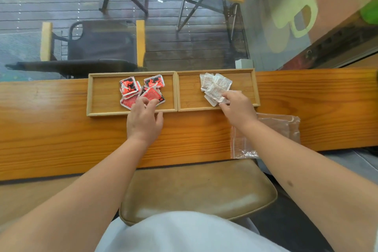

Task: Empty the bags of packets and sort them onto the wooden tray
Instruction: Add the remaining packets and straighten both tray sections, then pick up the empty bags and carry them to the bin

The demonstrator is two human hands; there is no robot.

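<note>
Two wooden trays stand side by side on the counter. The left tray [102, 96] holds several red packets [141, 90] in a loose pile. The right tray [190, 90] holds several pale, clear packets [214, 86]. My left hand [144, 119] rests at the left tray's near rim, fingertips touching the red pile with nothing gripped. My right hand [238, 108] reaches into the right tray and pinches a pale packet [224, 100] at the pile's near edge. An empty clear zip bag [284, 129] lies flat on the counter, partly under my right forearm.
The wooden counter [51, 129] runs left to right against a glass pane. A tan padded stool seat [200, 188] sits below the counter in front of me. Folding chairs [102, 45] stand outside behind the glass.
</note>
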